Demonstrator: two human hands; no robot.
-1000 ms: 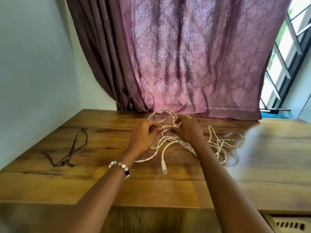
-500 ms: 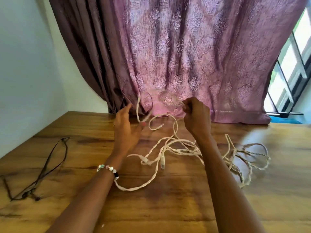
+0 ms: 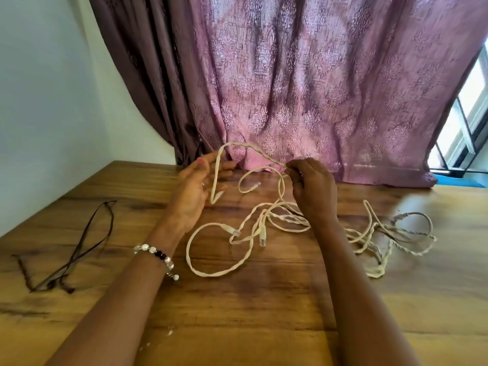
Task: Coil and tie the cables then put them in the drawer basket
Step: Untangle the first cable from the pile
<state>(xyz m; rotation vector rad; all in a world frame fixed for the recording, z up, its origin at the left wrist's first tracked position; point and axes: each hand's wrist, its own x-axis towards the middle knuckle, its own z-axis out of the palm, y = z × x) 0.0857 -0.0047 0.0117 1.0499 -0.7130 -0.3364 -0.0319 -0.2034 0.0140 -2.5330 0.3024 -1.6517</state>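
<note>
Cream cables lie in a loose tangle on the wooden table, and we take that tangle as our landmark. Just above its near-left part our left hand is raised with the palm turned inward and the fingers nearly straight; a strand runs over the fingertips and hangs down in front of the palm, so the hand carries it rather than clenching it. From there the strand arches toward our right hand, which hovers over the middle of the tangle with its fingers curled and pinching the cable at the thumb side. We think it holds more than one strand there, though the knuckles hide the exact grip.

Below the hands, several clear plugs show among the loops, and one more plug end sits between the two hands. The right side of the tangle trails away in twisted loops beyond the right forearm.

Well to the left of the tangle a thin dark cord lies by itself on the table. Behind the tangle a purple patterned curtain hangs down to the table's far edge. A beaded bracelet circles our left wrist.
</note>
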